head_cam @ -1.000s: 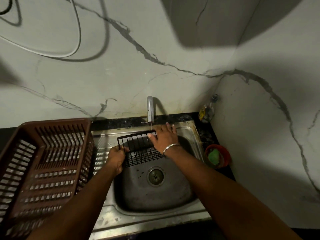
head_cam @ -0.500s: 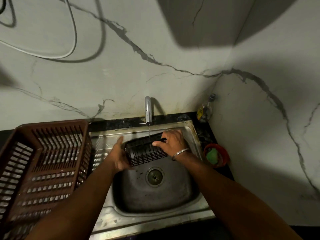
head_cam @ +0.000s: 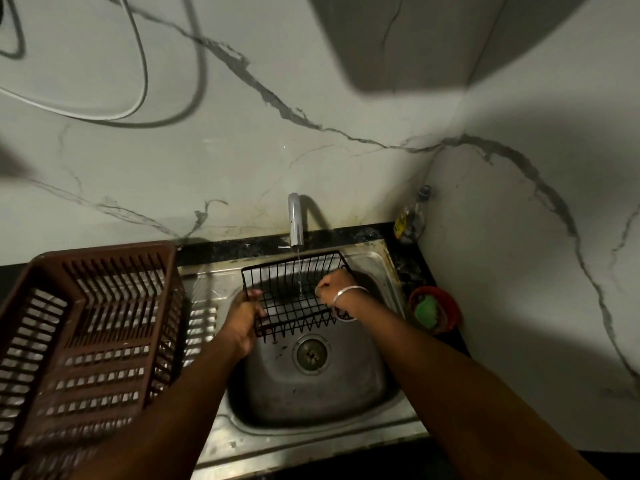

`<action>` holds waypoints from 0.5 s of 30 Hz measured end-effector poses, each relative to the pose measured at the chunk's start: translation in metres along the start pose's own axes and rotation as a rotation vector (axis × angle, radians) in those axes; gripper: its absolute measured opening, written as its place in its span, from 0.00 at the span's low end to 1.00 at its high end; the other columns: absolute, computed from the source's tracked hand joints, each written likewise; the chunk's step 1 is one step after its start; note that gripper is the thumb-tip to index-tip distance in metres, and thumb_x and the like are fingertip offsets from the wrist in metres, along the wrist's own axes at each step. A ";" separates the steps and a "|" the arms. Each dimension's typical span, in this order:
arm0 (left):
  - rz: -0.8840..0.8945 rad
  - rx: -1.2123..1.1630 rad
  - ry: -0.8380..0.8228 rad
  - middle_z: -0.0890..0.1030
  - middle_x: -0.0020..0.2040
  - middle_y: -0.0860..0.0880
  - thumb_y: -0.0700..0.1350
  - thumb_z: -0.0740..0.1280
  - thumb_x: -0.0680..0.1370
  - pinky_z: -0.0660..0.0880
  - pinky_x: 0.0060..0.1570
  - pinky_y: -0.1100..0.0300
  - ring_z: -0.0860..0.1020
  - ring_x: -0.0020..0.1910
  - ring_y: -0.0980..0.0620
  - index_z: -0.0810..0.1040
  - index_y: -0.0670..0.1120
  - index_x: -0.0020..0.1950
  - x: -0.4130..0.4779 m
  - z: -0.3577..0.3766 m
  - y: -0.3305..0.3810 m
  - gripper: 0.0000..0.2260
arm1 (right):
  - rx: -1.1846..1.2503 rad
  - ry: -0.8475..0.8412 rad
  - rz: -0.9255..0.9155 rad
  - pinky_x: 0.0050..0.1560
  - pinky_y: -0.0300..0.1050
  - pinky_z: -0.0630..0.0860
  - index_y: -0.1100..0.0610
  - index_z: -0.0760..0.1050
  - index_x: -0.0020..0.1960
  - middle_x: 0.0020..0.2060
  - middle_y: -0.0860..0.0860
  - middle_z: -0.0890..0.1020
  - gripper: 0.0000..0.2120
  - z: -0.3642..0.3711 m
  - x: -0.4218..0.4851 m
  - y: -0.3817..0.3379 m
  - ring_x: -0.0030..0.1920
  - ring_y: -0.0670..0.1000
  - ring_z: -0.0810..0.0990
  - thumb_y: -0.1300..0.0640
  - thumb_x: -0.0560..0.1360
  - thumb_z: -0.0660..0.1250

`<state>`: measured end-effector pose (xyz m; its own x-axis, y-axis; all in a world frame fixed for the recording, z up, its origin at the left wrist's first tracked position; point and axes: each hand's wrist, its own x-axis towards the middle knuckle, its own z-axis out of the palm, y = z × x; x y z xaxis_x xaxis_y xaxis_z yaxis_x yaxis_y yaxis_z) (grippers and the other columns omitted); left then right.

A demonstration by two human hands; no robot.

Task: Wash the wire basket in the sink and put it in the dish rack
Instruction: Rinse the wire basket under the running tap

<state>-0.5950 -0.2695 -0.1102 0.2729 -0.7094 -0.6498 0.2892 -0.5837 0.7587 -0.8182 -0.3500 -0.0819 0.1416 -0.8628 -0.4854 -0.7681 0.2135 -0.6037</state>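
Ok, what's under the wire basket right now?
Below the wire basket lies the steel sink, its drain just nearer. The left hand and right hand hide the ends.

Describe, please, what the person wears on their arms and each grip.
The left forearm and right forearm are bare, no sleeves in view. The left grip and right grip are ungloved. A thin silver-coloured bangle circles the right wrist.

1 wire basket. 1 sink w/ 1 tap & 1 drain. 1 brown dish rack. 2 hands: left hand, right hand; 1 bangle. Corner: 1 bottle. 1 red bowl w/ 1 green sponge. 1 cable on wall.
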 end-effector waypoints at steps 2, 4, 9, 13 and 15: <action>0.036 -0.015 -0.019 0.79 0.41 0.46 0.29 0.58 0.73 0.75 0.37 0.54 0.75 0.38 0.46 0.81 0.54 0.55 -0.002 0.002 -0.001 0.24 | 0.400 -0.102 0.154 0.50 0.51 0.79 0.61 0.83 0.58 0.48 0.59 0.85 0.10 0.009 0.004 -0.013 0.45 0.57 0.83 0.61 0.81 0.66; 0.063 -0.029 -0.048 0.79 0.39 0.47 0.28 0.58 0.71 0.74 0.31 0.56 0.74 0.35 0.49 0.80 0.53 0.53 -0.008 0.004 -0.001 0.24 | 0.817 -0.158 0.346 0.50 0.50 0.79 0.65 0.77 0.66 0.57 0.63 0.84 0.14 0.017 0.009 -0.023 0.58 0.62 0.84 0.60 0.84 0.62; 0.105 -0.115 -0.096 0.78 0.49 0.46 0.25 0.57 0.69 0.71 0.32 0.56 0.75 0.41 0.49 0.79 0.52 0.54 -0.022 0.012 -0.007 0.26 | 1.529 -0.156 0.376 0.76 0.55 0.66 0.67 0.64 0.77 0.74 0.64 0.71 0.22 0.035 0.021 -0.031 0.76 0.63 0.69 0.58 0.87 0.51; 0.142 -0.098 -0.086 0.79 0.54 0.48 0.24 0.57 0.71 0.76 0.44 0.51 0.77 0.50 0.46 0.77 0.47 0.58 -0.031 0.012 -0.007 0.25 | 1.160 -0.249 0.323 0.61 0.52 0.78 0.65 0.74 0.63 0.53 0.59 0.82 0.13 0.050 0.020 -0.040 0.62 0.62 0.81 0.58 0.86 0.57; 0.143 -0.074 -0.076 0.80 0.58 0.47 0.24 0.56 0.73 0.77 0.47 0.51 0.78 0.53 0.46 0.78 0.47 0.60 -0.030 0.008 -0.008 0.24 | 0.902 -0.178 0.280 0.58 0.51 0.79 0.64 0.77 0.58 0.50 0.57 0.82 0.11 0.044 0.031 -0.030 0.56 0.60 0.82 0.59 0.85 0.59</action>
<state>-0.6126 -0.2463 -0.0968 0.2473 -0.8125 -0.5280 0.3201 -0.4458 0.8360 -0.7637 -0.3630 -0.1067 0.1761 -0.6604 -0.7300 -0.0291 0.7377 -0.6744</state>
